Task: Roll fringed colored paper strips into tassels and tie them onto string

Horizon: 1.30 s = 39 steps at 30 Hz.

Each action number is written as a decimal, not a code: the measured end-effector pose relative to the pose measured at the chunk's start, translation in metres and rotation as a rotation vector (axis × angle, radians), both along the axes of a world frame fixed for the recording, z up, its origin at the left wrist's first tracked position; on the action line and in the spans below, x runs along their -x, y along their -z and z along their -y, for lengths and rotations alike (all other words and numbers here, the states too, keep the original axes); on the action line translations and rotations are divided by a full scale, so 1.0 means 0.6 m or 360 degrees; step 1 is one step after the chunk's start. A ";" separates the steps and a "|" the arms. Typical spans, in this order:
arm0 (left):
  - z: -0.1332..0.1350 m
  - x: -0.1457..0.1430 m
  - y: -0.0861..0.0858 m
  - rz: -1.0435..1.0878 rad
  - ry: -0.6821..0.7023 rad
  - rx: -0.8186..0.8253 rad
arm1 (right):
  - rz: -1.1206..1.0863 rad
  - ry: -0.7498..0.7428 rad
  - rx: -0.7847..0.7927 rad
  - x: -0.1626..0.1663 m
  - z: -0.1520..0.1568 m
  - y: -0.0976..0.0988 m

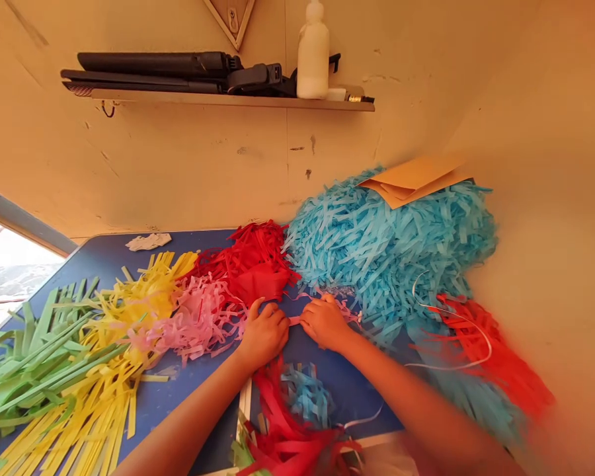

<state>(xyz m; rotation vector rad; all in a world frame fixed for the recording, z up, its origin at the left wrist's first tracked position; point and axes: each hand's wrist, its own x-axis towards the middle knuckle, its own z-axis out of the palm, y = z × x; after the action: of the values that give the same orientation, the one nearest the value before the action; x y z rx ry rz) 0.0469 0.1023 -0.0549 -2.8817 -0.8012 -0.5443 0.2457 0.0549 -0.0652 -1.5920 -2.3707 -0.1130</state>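
Operator: How do my arms lie?

Observer: Your left forearm (193, 410) slants up from the bottom edge, leaning right, and your right forearm (401, 390) slants up leaning left. They converge over the blue table (188, 383), so your hands sit close together, a small gap between them.

Operator: And the hands themselves?

Observer: Both are turned backs up, fingers bent. Your left hand (266, 332) is angled to the right, its knuckles rounded. Your right hand (326, 322) points left, its wrist fairly straight, its fingertips gathered towards the left one.

Operator: Do I hold anything?

Observer: You have a pink strip (294, 321) closed in the fingers of both hands; it spans the gap between them. The exact placing of your left fingertips is hidden.

Operator: What lies around me?

Observer: Just left of your left hand is a pink shredded heap (198, 320), with a red heap (260, 254) behind. A light-blue fringed mass (391, 244) rises beyond your right hand, topped by folded orange paper (416, 178). Nearer you, between your forearms, are a small blue tuft (307, 396) and a red bundle (297, 443).
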 end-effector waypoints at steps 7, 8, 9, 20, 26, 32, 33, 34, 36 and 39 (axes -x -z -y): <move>0.004 0.004 0.011 0.0074 -0.0024 -0.0042 | -0.0029 -0.0015 0.0009 0.011 0.020 -0.002; 0.004 0.007 0.011 0.0074 -0.0012 -0.0041 | -0.0043 -0.0014 0.0021 0.004 0.023 0.001; 0.004 0.012 0.011 0.0072 0.0003 -0.0037 | -0.0062 -0.0009 0.0037 -0.004 0.026 0.005; -0.004 0.043 0.015 0.0219 -0.0311 0.0567 | -0.0442 0.0266 0.0339 -0.068 0.029 0.003; -0.011 0.030 0.015 0.0144 -0.0398 0.0569 | -0.0459 0.0416 0.0462 -0.057 0.016 0.000; -0.022 0.021 0.008 0.0031 -0.0382 0.0525 | -0.0405 0.0576 0.0545 -0.047 0.004 -0.006; -0.022 0.020 0.004 0.0024 -0.0365 0.0511 | -0.0386 0.0590 0.0533 -0.045 0.004 -0.010; -0.022 0.019 0.000 0.0019 -0.0336 0.0500 | -0.0363 0.0593 0.0507 -0.043 0.005 -0.014; -0.019 0.017 -0.009 0.0001 -0.0215 0.0459 | -0.0317 0.0543 0.0442 -0.037 0.010 -0.024; -0.012 0.014 -0.019 -0.0067 -0.0009 0.0319 | -0.0212 0.0231 0.0304 -0.024 0.017 -0.033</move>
<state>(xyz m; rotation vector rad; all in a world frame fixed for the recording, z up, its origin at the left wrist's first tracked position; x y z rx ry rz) 0.0384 0.1096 -0.0435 -3.0588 -0.9059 -0.4238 0.2599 0.0448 -0.0457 -1.7967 -2.2197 0.1900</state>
